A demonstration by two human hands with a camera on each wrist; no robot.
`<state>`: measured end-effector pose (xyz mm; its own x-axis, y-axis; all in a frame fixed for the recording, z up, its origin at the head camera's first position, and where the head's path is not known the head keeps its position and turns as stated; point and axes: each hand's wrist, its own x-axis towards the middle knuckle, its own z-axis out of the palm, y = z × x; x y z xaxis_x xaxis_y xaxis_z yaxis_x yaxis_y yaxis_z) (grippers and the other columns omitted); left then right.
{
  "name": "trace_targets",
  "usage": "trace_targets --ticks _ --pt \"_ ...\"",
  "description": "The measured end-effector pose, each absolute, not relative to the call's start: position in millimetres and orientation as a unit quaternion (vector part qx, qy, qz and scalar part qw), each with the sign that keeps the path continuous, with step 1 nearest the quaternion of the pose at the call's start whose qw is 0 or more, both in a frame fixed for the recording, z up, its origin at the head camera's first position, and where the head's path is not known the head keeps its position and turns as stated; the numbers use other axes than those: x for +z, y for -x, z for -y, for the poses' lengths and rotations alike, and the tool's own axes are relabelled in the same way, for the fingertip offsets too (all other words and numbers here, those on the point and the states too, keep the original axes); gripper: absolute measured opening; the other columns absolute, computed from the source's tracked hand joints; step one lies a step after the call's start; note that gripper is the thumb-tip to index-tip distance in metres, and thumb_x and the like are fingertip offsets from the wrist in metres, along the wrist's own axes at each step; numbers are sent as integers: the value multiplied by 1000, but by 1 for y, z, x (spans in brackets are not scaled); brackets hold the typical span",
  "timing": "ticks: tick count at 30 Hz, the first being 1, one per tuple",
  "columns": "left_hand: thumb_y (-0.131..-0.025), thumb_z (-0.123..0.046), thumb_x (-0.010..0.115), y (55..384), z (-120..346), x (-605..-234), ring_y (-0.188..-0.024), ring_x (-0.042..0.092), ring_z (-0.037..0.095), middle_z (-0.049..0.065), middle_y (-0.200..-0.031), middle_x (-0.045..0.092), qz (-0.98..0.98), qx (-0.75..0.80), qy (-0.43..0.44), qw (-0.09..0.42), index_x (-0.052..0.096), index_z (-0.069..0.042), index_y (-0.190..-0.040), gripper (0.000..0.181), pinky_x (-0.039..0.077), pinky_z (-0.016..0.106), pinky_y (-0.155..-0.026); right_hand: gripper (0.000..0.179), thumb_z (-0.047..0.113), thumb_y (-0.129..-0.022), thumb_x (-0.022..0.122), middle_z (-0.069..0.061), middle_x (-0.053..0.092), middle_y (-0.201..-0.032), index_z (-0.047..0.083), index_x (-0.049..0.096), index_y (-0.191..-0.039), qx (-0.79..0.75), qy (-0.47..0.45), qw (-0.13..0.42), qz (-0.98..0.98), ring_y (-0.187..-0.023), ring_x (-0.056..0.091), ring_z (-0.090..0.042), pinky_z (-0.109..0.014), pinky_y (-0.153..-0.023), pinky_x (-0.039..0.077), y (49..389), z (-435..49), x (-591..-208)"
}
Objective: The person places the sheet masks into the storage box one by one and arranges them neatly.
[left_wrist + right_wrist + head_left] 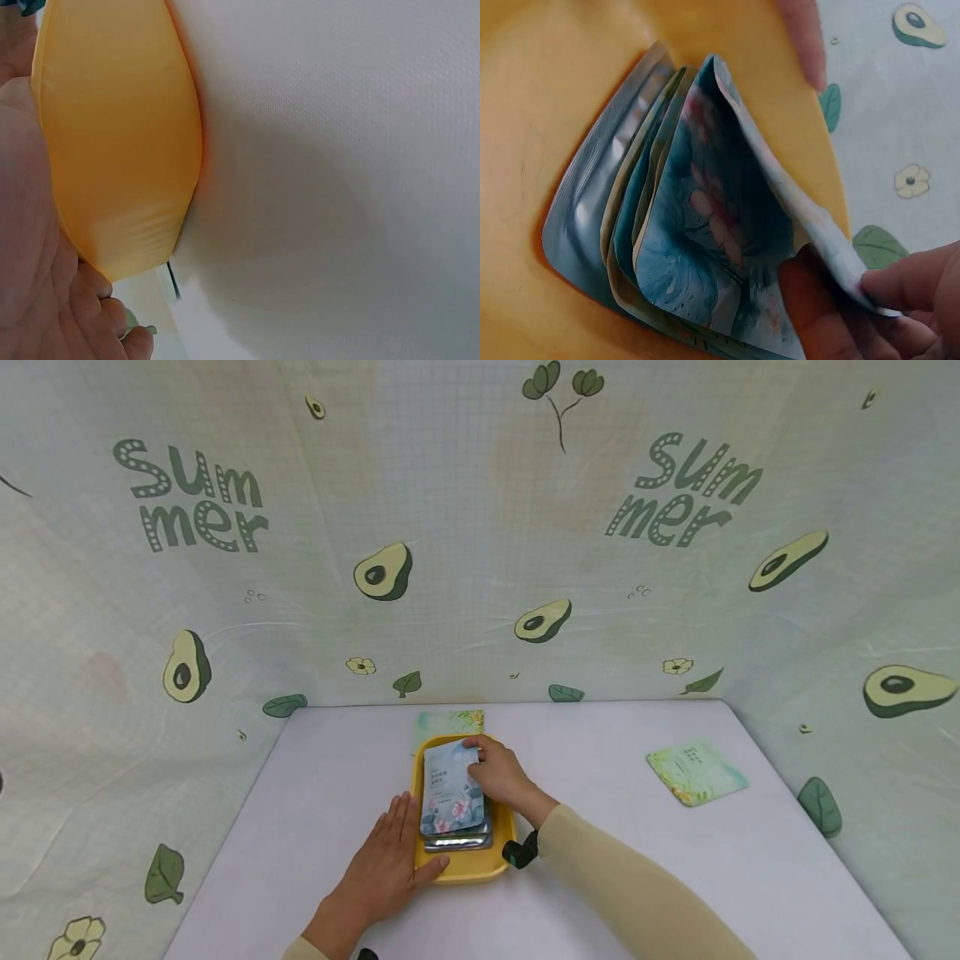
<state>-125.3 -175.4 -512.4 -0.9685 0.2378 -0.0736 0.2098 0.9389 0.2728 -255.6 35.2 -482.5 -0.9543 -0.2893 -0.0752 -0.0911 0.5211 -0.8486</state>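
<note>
A yellow tray holds a stack of flat packets. On top lies a pale blue packet printed with pink flowers; my right hand pinches its right edge between thumb and fingers. In the right wrist view, the pinched packet tilts up from a dark blue floral surface. More packet edges and a silver packet show in the stack. My left hand rests along the tray's left side, fingers straight, thumb over the near rim. Its palm touches the tray's outer wall.
One green and yellow packet lies behind the tray, partly hidden by it. Another green packet lies toward the right of the white table. A cloth with avocado prints hangs behind and at both sides.
</note>
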Motion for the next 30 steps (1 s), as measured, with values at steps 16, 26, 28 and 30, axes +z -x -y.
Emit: trace_targets --ticks 16,26,28,30 --pt "-102 -71 49 124 174 -512 -163 15 38 23 -175 17 -983 135 -109 57 18 2 -167 103 27 56 -129 43 13 -100 70 -16 71 -122 12 63 -143 -409 108 88 -902 -95 66 -25 -42 -87 63 257 -39 -480" --pt "-101 -72 49 124 173 -511 -163 15 38 23 -175 17 -983 138 -107 61 17 2 -167 104 27 56 -129 45 11 -100 70 -18 73 -116 5 60 -143 -418 99 80 -900 -77 70 -19 -29 -63 62 258 -44 -476" --pt "-101 -72 50 124 173 -511 -163 15 38 23 -175 16 -983 138 -106 62 17 2 -167 104 27 56 -129 43 12 -101 68 -17 74 -108 4 60 -142 -421 89 77 -899 -69 70 -17 -27 -59 61 257 -46 -473" --pt "-101 -72 50 124 173 -512 -163 15 38 22 -175 16 -983 139 -104 63 17 2 -167 104 27 56 -129 40 13 -102 65 -14 74 -100 3 61 -140 -422 81 67 -900 -62 68 -16 -27 -57 60 257 -49 -471"
